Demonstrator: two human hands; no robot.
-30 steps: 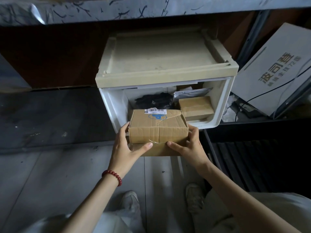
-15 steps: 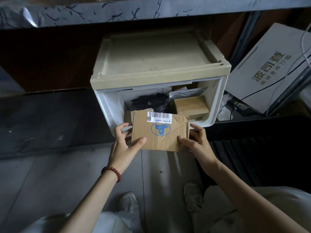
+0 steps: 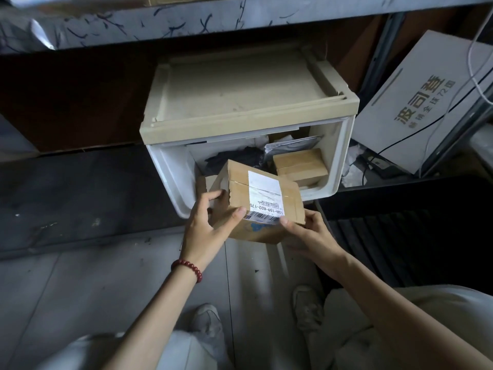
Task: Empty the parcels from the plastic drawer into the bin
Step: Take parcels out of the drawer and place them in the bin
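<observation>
We see a cardboard parcel (image 3: 262,198) in the middle of the frame, held in the air just in front of the open mouth of the plastic drawer (image 3: 170,180). It is tilted, its far end raised towards the drawer. A white shipping label (image 3: 265,193) with a barcode lies across its upper face, and a blue printed mark shows on the side facing us.

Both of the person's hands grip it. The left hand (image 3: 205,225) has its fingers (image 3: 213,196) curled round the parcel's left end and its thumb pressed on the near edge beside the label. The right hand (image 3: 306,233) has its thumb on the near right corner, while its fingers go underneath the box, mostly hidden from us. A red bead bracelet (image 3: 188,267) circles the left wrist.

Inside the drawer, behind the held parcel, we see a smaller cardboard box (image 3: 300,164) at the right, a black plastic bag (image 3: 234,160) in the middle and a grey mailer (image 3: 290,144) behind them. The drawer is white with a beige top and sits under a marbled shelf (image 3: 160,20) running along the top of the frame.

At the upper right a white carton (image 3: 416,102) with Chinese characters leans at an angle, with cables crossing it. A dark ribbed surface (image 3: 386,236) lies at the right; we cannot tell what it is. At the bottom, the grey floor (image 3: 80,289) and two pale shoes (image 3: 206,319).
</observation>
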